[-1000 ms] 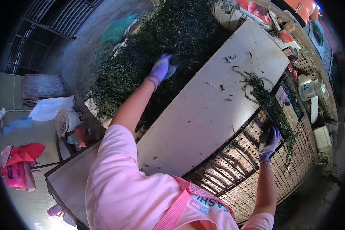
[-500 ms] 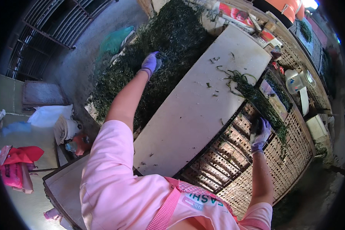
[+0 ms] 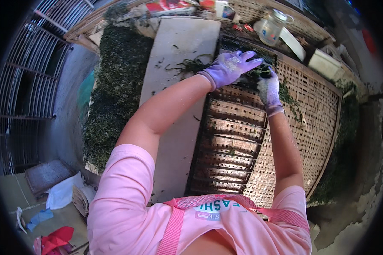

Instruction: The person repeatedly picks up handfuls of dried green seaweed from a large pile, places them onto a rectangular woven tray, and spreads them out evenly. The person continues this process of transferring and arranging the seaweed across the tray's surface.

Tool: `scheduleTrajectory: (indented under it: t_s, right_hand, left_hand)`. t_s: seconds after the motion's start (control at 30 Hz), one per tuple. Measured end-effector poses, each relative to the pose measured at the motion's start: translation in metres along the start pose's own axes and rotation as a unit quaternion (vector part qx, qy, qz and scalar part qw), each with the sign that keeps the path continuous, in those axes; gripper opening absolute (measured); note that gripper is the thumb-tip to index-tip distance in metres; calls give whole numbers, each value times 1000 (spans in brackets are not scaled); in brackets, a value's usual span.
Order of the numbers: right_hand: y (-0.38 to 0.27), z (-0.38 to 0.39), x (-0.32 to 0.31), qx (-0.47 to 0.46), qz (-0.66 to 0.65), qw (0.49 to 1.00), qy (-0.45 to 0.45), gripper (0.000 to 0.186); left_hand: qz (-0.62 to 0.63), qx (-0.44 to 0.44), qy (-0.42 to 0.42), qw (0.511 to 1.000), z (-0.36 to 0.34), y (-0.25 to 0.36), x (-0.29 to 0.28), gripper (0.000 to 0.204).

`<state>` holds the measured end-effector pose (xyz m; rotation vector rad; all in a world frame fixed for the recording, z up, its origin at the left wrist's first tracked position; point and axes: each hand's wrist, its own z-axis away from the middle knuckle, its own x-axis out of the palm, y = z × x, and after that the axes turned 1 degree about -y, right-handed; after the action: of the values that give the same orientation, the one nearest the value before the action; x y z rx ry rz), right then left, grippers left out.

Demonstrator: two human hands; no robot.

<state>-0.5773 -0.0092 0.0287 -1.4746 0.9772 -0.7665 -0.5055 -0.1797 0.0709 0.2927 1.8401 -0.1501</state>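
Observation:
My left hand point(image 3: 229, 68), in a purple glove, reaches over a bunch of dark green strands point(image 3: 287, 95) with its fingers spread. Just right of it, my right hand point(image 3: 271, 91), in a soiled purple glove, has its fingers curled into the strands, whose gripped part is partly hidden. Under both lie a dark slatted frame point(image 3: 217, 142) and a woven bamboo tray point(image 3: 308, 136). A pale board point(image 3: 170, 46) with scattered green bits runs along the frame's left side, beside a long heap of chopped dark greens point(image 3: 108, 93).
A clear jar point(image 3: 271, 29) and white box point(image 3: 323, 63) stand at the back right. Barred metal racks point(image 3: 23, 72) line the far left over a grey floor point(image 3: 66, 136). A mesh tray point(image 3: 51, 174) and red cloth point(image 3: 57, 238) lie at lower left.
My left hand has left the heap, crossing rightward to beside my right hand, fingers now spread over the strands. The view has turned, and the orange-clad person has left it.

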Motion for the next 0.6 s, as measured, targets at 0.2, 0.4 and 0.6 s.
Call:
scheduleTrajectory:
  t_s: [0.2, 0.4, 0.6]
  right_hand:
    - [6, 33, -66, -41, 280, 953, 105, 33]
    - [8, 69, -9, -218, 570, 783, -120, 55]
    - [2, 67, -2, -177, 487, 848, -108, 57]
  left_hand:
    - [-6, -84, 84, 993, 46, -17, 22, 69]
    - [-139, -38, -101, 984, 68, 10, 43, 49]
    - [-71, -69, -54, 994, 89, 2, 43, 54]
